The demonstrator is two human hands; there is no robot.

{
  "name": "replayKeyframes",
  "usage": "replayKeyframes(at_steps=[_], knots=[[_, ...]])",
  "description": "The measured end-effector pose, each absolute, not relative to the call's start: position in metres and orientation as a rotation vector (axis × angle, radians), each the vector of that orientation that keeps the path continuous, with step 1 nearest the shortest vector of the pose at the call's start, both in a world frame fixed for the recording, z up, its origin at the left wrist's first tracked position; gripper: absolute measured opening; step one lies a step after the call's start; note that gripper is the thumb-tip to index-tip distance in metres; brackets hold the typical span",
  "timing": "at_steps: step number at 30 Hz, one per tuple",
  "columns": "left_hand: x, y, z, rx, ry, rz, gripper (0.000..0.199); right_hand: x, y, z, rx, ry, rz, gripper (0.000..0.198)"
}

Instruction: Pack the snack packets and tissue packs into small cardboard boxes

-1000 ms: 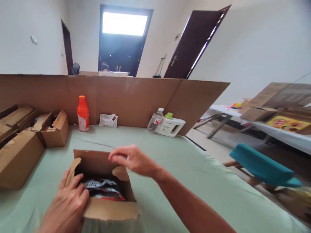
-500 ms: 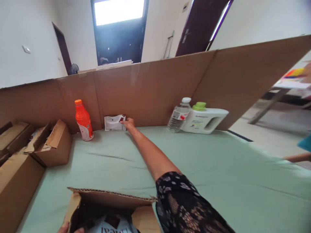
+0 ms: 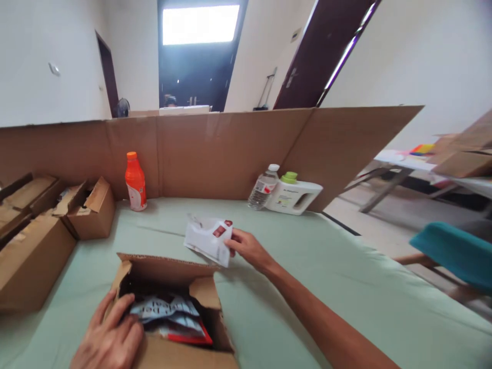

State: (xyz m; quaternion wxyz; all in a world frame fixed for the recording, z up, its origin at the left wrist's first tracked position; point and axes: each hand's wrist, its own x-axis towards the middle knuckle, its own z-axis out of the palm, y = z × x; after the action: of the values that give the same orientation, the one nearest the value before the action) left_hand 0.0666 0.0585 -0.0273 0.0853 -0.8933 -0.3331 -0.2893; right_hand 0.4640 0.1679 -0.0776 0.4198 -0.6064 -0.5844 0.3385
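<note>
My right hand (image 3: pixel 246 247) pinches the right end of a white pouch (image 3: pixel 207 239) with dark red pictures on it. The pouch hangs tilted beyond the far edge of an open cardboard box (image 3: pixel 180 353). Over the box's left edge my left hand (image 3: pixel 111 333) is closed, its fingertips reaching inside. Within that box lie a light blue printed packet (image 3: pixel 165 310) and a packet with a red edge (image 3: pixel 191 338), partly hidden under the blue one.
An orange bottle (image 3: pixel 136 182), a clear plastic bottle (image 3: pixel 263 188) and a white jug with a green cap (image 3: pixel 288 197) stand by the cardboard partition (image 3: pixel 215 154). Several open boxes (image 3: pixel 94 218) line the left. A teal chair (image 3: pixel 453 253) is at the right.
My right hand has brought the white pouch from the partition towards me, near the box. The view has shifted, showing more of the box and my left hand on its edge.
</note>
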Motion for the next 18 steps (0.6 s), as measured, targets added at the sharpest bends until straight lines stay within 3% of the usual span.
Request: replayKeyframes(at_steps=[5,11,15,18], knots=[[0.078,0.049,-0.003,-2.782,-1.179,-0.579,0.024,0.478,0.091,-0.074,-1.598,-1.405,0.981,0.038],[0.080,0.049,0.010,-2.782,-1.213,-0.405,0.020,0.437,0.084,-0.094,-1.666,-1.465,1.081,0.036],[0.081,0.047,0.009,-2.771,-1.227,-0.411,0.019,0.441,0.068,-0.070,-1.662,-1.393,0.797,0.040],[0.082,0.047,0.009,-2.764,-1.235,-0.414,0.018,0.442,0.047,-0.030,-1.549,-1.167,0.254,0.037]])
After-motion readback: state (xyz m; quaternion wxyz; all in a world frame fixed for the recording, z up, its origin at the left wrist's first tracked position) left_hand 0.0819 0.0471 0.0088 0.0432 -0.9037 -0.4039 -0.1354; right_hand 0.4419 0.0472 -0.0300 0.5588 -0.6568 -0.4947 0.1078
